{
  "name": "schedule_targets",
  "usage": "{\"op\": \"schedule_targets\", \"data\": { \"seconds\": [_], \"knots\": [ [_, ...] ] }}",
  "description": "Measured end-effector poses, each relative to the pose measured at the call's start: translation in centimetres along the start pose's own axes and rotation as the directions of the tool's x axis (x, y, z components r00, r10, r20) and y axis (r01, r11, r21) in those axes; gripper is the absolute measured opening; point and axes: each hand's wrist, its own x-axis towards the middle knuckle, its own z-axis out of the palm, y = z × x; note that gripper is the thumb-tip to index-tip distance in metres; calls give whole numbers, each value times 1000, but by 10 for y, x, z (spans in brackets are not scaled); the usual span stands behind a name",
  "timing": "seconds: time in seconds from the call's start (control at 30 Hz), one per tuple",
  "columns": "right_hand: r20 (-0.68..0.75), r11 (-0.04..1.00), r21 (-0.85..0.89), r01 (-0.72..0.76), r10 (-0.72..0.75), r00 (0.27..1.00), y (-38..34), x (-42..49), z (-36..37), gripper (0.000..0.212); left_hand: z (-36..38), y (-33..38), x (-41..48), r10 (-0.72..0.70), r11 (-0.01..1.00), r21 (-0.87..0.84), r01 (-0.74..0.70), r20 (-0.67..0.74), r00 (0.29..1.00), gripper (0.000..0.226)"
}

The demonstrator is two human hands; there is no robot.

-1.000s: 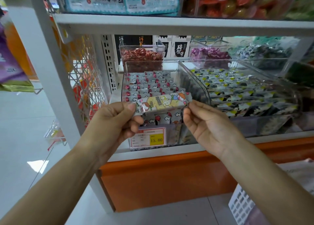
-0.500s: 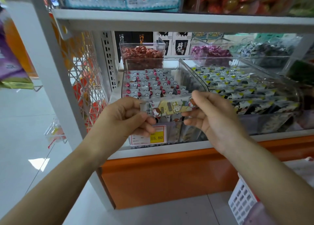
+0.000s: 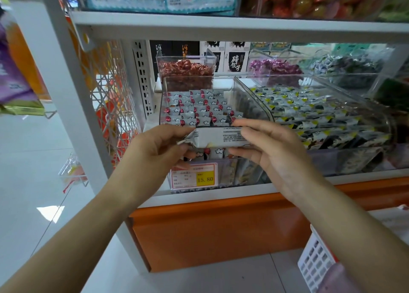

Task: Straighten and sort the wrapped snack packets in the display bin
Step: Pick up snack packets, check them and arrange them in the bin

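While it is held level just in front of the clear display bin (image 3: pixel 252 100), at the height of the bin's front rim, the snack packet (image 3: pixel 218 136) is gripped at both ends, with its white printed back turned toward the camera. Its crimped left end is pinched by the left hand (image 3: pixel 155 153), and its right end is grasped by the right hand (image 3: pixel 276 153), whose fingers are curled round it. Rows of small red-and-white packets (image 3: pixel 199 110) are seen inside the bin behind it. A price tag (image 3: pixel 194 177) marked 15.80 is fixed to the bin's front, below the hands.
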Motion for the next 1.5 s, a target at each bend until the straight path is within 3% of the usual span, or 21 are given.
{"op": "schedule_targets", "data": {
  "seconds": [0.2, 0.37, 0.57, 0.73, 1.07, 1.27, 1.37, 1.5],
  "knots": [
    [-33, 998, -64, 18, -20, 999, 0, 0, -1, 12, 3, 4, -2, -39, 996, -76, 43, 58, 998, 31],
    [-18, 992, -118, 42, -45, 999, 1, 0, 0, 19, 2, 4, -2, 5, 1000, 15, -5, 30, 1000, 35],
    [-72, 948, -303, 94, -121, 990, 0, -2, 0, 17, 3, 2, -2, 31, 988, 151, -42, 75, 997, 37],
    [33, 872, -443, 207, -214, 976, 1, -6, 4, 15, 3, 2, -1, 36, 988, 145, -44, 59, 998, 26],
    [116, 893, -388, 229, -199, 973, 4, -5, 7, 16, -10, -4, 5, 16, 976, 215, -32, 76, 997, 21],
    [35, 912, -357, 201, -202, 979, 8, -4, 7, 16, -7, 1, 2, -3, 994, 106, -5, 73, 997, 32],
    [11, 955, -263, 133, -135, 991, 8, -3, 5, 15, -3, -1, 2, -3, 985, 170, -10, 78, 997, 45],
    [74, 969, -247, 32, -14, 997, 2, 2, -3, 16, -3, -1, 2, 18, 972, 233, -34, 69, 997, 37]
  ]
}}
